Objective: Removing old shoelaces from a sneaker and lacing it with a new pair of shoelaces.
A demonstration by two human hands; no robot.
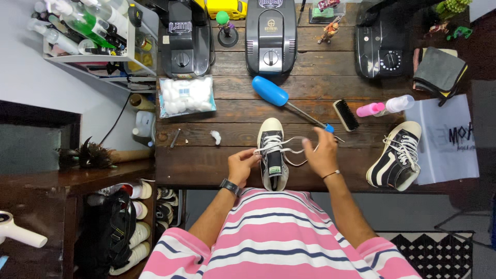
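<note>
On the counter, straight ahead of the person: a black high-top sneaker [273,155] with a white toe cap stands at the near edge, between the two hands.
Long axis: the sneaker runs near to far, heel toward the person's chest, toe pointing away toward the machines at the back.
Left hand [242,165]: closed in a pinch on a white lace [289,147] at the sneaker's left side, fingers touching the eyelet rows; a dark watch sits on that wrist.
Right hand [321,154]: on the sneaker's right, a little apart from the upper, fingers curled; a loop of the lace runs to it, but whether the fingertips actually grip the lace I cannot tell.
Nearer hand: the left is against the sneaker; the right stands just off to the side, with the lace spanning the gap.
Lace: drawn out from the upper eyelets, looping rightward above the tongue.
Beyond the right hand: a blue-handled tool [289,103] lies slanting, its blue bulb far and left, its thin shaft and small blue end near the right hand's fingertips.
Further right: a dark brush [345,114], a pink-and-white bottle [387,106], and a second sneaker [397,156] lying tilted, well apart from the first.
Left of the sneaker: a small tuft of cotton [216,137], and farther back a bag of cotton balls [186,96].
Back of counter: three dark machines [270,36] in a row.
</note>
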